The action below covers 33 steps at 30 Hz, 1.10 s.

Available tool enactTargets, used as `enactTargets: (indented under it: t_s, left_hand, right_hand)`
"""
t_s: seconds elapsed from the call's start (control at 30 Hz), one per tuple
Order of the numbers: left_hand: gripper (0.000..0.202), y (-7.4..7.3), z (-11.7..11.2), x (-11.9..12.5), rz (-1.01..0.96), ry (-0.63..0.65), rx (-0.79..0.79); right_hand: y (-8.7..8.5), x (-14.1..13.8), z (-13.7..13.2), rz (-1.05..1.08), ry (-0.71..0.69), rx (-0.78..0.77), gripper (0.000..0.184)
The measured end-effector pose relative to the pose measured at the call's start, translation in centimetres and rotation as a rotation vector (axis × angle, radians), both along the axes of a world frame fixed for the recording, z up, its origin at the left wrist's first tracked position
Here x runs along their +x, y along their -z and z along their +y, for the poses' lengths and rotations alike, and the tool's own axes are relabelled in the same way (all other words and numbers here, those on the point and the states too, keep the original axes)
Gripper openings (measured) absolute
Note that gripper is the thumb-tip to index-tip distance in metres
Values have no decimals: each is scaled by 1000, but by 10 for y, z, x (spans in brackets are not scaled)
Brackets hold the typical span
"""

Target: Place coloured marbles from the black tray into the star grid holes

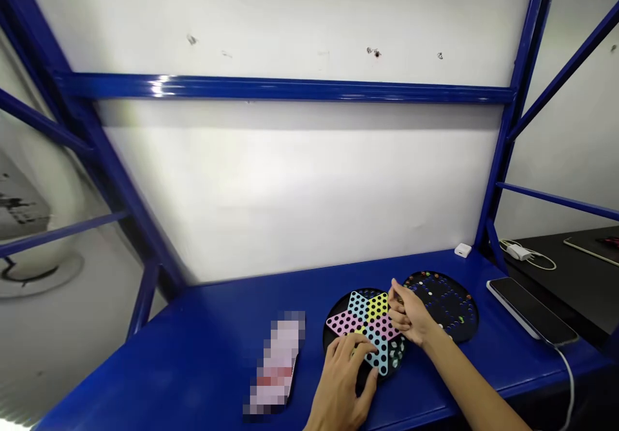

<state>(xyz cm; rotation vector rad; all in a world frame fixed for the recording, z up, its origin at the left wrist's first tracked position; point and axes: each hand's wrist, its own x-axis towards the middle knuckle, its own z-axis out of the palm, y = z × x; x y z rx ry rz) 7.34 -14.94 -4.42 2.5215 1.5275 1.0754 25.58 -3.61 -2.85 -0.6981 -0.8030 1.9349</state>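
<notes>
A round Chinese checkers board (360, 305) lies on the blue tabletop, its six-pointed star coloured light blue, yellow and pink with black holes. My left hand (343, 376) rests over the board's near-left side, fingers bent and apart, thumb at the near rim; nothing shows in its grasp. Above the right edge of the board is my right hand (409, 315), its fingers curled in and thumb pointing up. Whatever the curled fingers hold, if anything, is hidden. Clear and pale marbles (397, 348) sit in a side pocket of the board, beneath my right wrist.
Just behind my right hand is a round black tray (449, 308) with small coloured pieces. A blurred pinkish object (278, 363) lies left. At right a dark phone-like device (532, 308) trails a white cable. A small white case (463, 250) is near the back wall, among blue frame bars.
</notes>
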Motion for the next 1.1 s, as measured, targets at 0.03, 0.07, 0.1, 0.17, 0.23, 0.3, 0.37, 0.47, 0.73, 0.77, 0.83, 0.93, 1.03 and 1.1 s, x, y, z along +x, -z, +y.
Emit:
enactTargets:
  t_s: [0.03,0.07,0.1,0.17,0.23,0.3,0.37,0.47,0.73,0.77,0.83,0.93,1.03,1.1]
  left_hand:
    - [18,1,0,-2,-35,-11,7]
    - [17,2,0,-4,-84,-26,20]
    - [16,4,0,-7,-147,-43,40]
    - [19,8,2,-13,-301,-95,103]
    - [24,12,4,-19,-438,-150,181]
    - [26,15,5,-22,-524,-191,263]
    - [27,16,6,-22,-569,-210,318]
    - [29,16,6,-20,-594,-210,347]
    - [27,12,1,-17,-518,-139,322]
    - [27,11,1,-16,-507,-137,321]
    - [28,10,1,-15,-493,-138,329]
    - [24,10,2,-13,-476,-150,340]
    - [23,12,2,-13,-452,-155,322]
    - [22,12,1,-12,-444,-137,314]
  right_hand:
    - [0,-13,-4,-41,-15,8,52]
    - [1,-27,-10,-83,-45,20,56]
    - [3,-40,-16,-121,-75,39,60]
    - [7,-63,-28,-176,-110,89,63]
    - [11,-82,-41,-237,-92,190,65]
    - [16,-94,-51,-352,-44,405,65]
    - [20,-100,-59,-511,-8,680,63]
    - [29,-100,-65,-756,35,969,53]
    - [57,-97,-68,-1223,116,1479,29]
    - [58,-96,-69,-1254,131,1532,27]
    - [58,-92,-69,-1301,161,1620,23]
    - [58,-85,-70,-1377,224,1654,15]
    - [59,-81,-70,-1446,252,1608,8]
    - [61,-81,-70,-1474,254,1587,6]
